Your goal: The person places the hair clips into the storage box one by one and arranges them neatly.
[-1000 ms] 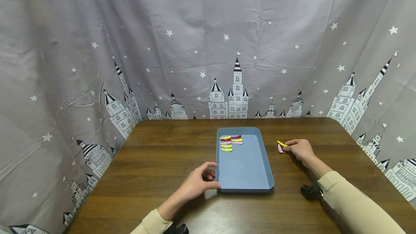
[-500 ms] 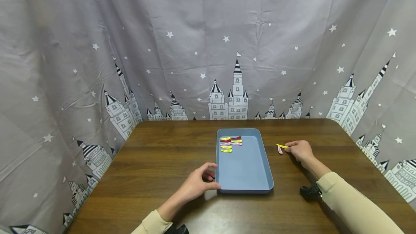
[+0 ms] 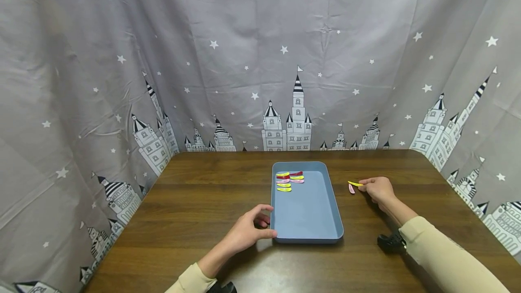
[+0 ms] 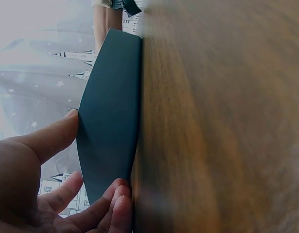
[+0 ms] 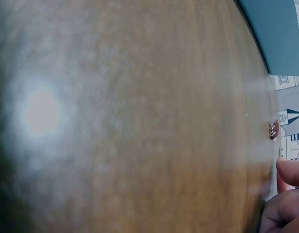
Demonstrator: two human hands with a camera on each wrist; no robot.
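Note:
A blue-grey rectangular tray (image 3: 309,216) lies on the wooden table. Snap hair clips in yellow, red and pink sit in its upper left part, such as this yellow hair clip (image 3: 284,189). My left hand (image 3: 246,229) rests at the tray's left side near its front corner, fingers spread. In the left wrist view, the thumb and a fingertip touch the rim while other fingers lie against the outer wall. To the tray's right, my right hand (image 3: 378,190) pinches one end of a yellow snap hair clip (image 3: 354,183). Just below that clip, a pink hair clip (image 3: 352,189) lies on the table.
Behind the wooden table (image 3: 211,184) hangs a grey curtain (image 3: 228,58) printed with stars and castles. A black band (image 3: 391,242) is worn on the right wrist.
The yellow hair clip in my right hand has turned from a slant to nearly level. My left hand and the tray have stayed in place; the head view has tilted slightly.

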